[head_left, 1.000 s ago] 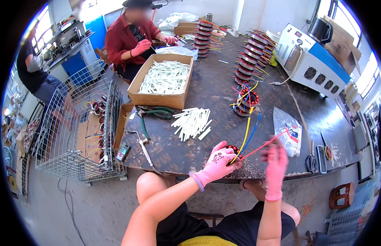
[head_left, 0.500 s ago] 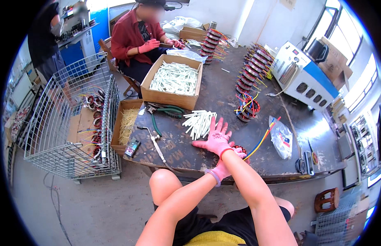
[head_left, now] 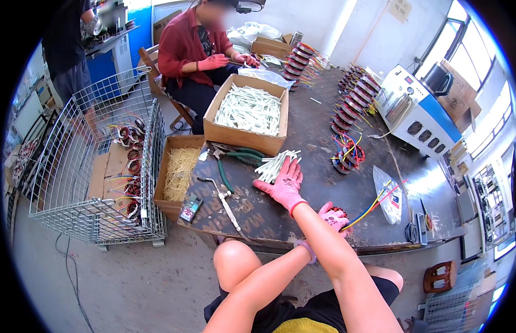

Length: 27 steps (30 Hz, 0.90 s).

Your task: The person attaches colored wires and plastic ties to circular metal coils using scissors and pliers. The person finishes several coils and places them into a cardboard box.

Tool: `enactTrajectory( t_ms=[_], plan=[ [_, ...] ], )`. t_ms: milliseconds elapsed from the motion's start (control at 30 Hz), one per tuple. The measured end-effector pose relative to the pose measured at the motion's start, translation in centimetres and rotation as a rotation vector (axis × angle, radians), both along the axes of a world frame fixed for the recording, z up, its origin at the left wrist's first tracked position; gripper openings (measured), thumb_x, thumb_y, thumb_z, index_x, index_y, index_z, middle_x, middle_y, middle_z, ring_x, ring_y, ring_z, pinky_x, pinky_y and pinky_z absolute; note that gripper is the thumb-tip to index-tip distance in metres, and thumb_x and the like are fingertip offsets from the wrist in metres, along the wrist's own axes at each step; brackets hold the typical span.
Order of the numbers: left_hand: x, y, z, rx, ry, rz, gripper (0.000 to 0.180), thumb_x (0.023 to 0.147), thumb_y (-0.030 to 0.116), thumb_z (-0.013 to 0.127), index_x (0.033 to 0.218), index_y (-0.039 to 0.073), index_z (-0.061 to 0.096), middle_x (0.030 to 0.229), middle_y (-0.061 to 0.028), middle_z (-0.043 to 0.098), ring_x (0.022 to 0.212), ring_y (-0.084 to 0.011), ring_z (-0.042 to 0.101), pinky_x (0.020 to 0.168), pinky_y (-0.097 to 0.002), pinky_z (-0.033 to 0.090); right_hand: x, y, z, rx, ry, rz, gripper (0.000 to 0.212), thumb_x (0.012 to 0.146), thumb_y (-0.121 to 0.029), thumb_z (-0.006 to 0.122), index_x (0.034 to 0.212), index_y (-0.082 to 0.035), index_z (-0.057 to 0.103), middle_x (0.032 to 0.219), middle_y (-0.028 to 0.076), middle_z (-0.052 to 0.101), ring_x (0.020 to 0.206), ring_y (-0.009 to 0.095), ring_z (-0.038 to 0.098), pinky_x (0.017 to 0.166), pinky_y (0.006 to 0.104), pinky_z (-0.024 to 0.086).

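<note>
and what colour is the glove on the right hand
Pink glove with dark markings on its back; it shows best in the head view.

Wht sticks (head_left: 273, 167) partly hid. by R grip (head_left: 286, 188)

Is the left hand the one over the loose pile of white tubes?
No, the right hand is over the white tubes, while the left hand is at a red-wound ring.

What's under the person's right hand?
Part of a heap of white sticks shows beside and beyond the right hand. Whatever its palm and fingers cover is hidden.
</note>
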<state>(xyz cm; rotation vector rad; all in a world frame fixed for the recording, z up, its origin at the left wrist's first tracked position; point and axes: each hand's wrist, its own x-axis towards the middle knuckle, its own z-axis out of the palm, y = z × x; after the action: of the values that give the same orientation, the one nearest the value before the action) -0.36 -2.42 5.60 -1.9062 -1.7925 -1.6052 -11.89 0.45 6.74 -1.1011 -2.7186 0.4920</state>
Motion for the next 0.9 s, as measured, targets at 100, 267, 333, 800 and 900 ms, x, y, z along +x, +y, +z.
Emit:
enactTrajectory(
  t_ms=[100, 267, 333, 800, 900],
  plan=[
    [0.0, 0.5, -0.7, 0.003, 0.006, -0.023, 0.022, 0.081, 0.033, 0.071, 0.076, 0.014, 0.063, 0.081, -0.0021, 0.059, 0.085, -0.0229, 0.060, 0.106, -0.0489, 0.036, 0.9, 0.4, 0.7, -0.053, 0.125, 0.016, 0.136, 0.066, -0.083, 0.063, 0.154, 0.004, 0.006, 0.158, 0.033, 0.008, 0.148, 0.048, 0.006, 0.119, 0.0541, 0.006],
    [0.6, 1.3, -5.8, -0.041, -0.358, -0.139, 0.031, 0.086, 0.033, 0.068, 0.109, 0.013, 0.062, 0.111, -0.0037, 0.062, 0.111, -0.0206, 0.056, 0.109, -0.0443, 0.035, -1.2, 1.8, 5.3, 0.013, 0.665, 0.146, 0.072, 0.089, -0.054, 0.062, 0.131, 0.004, 0.053, 0.144, 0.028, 0.043, 0.136, 0.041, 0.038, 0.112, 0.0453, 0.031],
    [1.3, 1.6, -4.5, -0.197, -0.654, -0.316, 0.045, 0.090, 0.032, 0.065, 0.128, 0.011, 0.052, 0.130, -0.0067, 0.054, 0.126, -0.0206, 0.048, 0.110, -0.0396, 0.035, -2.7, 5.2, 8.9, 0.010, 0.785, 0.216, 0.048, 0.087, -0.038, 0.065, 0.116, 0.001, 0.063, 0.124, 0.021, 0.061, 0.116, 0.034, 0.058, 0.097, 0.0403, 0.045],
    [3.9, -2.9, -4.9, -0.473, -1.601, -0.725, 0.057, 0.094, 0.032, 0.064, 0.141, 0.006, 0.043, 0.144, -0.0096, 0.046, 0.135, -0.0213, 0.041, 0.113, -0.0352, 0.031, -20.4, 9.5, 7.0, 0.215, -0.348, 0.314, 0.061, 0.090, -0.053, 0.056, 0.132, -0.007, 0.058, 0.127, 0.014, 0.064, 0.117, 0.031, 0.062, 0.098, 0.0414, 0.049],
    [3.6, -3.7, -3.5, -0.487, -1.618, -0.715, 0.057, 0.094, 0.032, 0.064, 0.141, 0.006, 0.043, 0.144, -0.0101, 0.046, 0.135, -0.0214, 0.040, 0.113, -0.0352, 0.031, -21.8, 9.1, 6.9, 0.223, -0.424, 0.312, 0.066, 0.083, -0.057, 0.065, 0.126, -0.007, 0.062, 0.125, 0.013, 0.066, 0.115, 0.030, 0.063, 0.095, 0.0417, 0.050]
  ],
)
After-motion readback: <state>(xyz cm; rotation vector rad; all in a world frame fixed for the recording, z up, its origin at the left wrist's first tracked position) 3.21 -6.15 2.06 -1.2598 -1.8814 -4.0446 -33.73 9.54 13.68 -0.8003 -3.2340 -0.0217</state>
